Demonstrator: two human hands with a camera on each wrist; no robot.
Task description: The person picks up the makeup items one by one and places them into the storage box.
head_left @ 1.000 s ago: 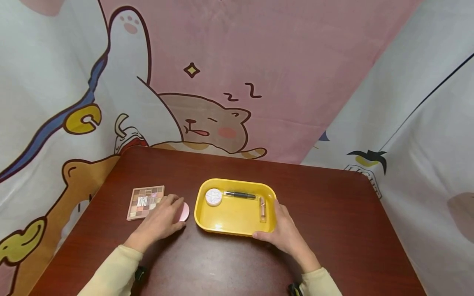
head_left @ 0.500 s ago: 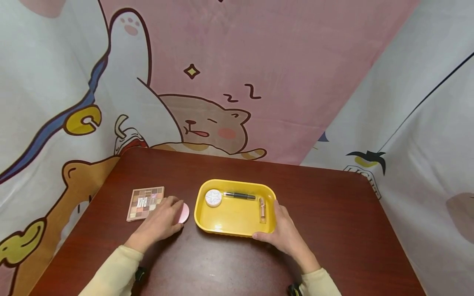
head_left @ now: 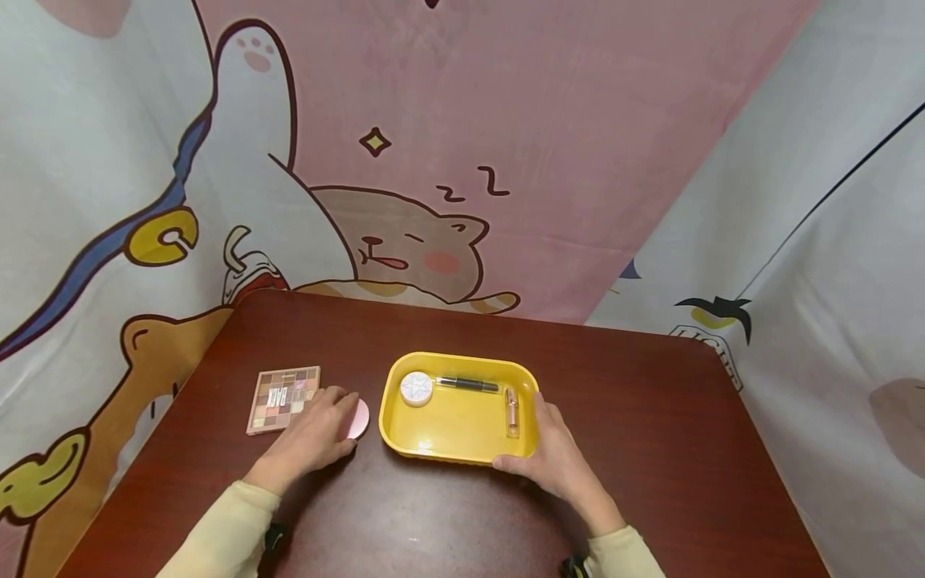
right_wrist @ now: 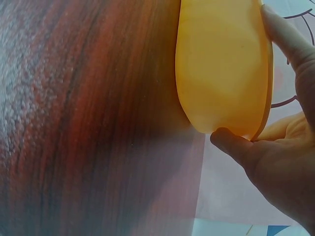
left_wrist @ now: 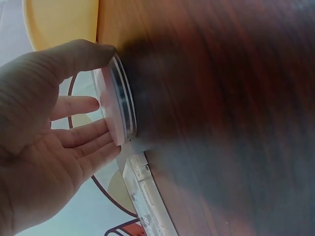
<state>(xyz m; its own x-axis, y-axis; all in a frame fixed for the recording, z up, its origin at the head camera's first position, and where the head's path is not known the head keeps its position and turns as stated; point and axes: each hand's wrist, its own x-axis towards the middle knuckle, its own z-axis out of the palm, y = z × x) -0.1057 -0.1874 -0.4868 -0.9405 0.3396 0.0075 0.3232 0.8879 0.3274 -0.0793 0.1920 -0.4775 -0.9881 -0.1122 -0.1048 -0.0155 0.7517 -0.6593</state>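
Observation:
My left hand (head_left: 318,429) reaches over a round pink compact (head_left: 359,419) lying on the table. The left wrist view has the thumb at one edge of the compact (left_wrist: 115,98) and the fingertips across its lid and far edge. Left of that hand lies an eyeshadow palette (head_left: 278,397), partly covered by the fingers. My right hand (head_left: 556,453) holds the right end of a yellow tray (head_left: 448,433), thumb at the front corner, fingers along the side. Inside the tray are a round white case (head_left: 416,388) with a star pattern, a dark pen-shaped cosmetic (head_left: 470,384) and a lipstick (head_left: 512,413).
The brown wooden table (head_left: 643,417) stretches to both sides of the tray. A cartoon-printed curtain (head_left: 564,144) hangs along the table's back and sides.
The view shifts very slightly. Both hands, the compact and the tray keep their places.

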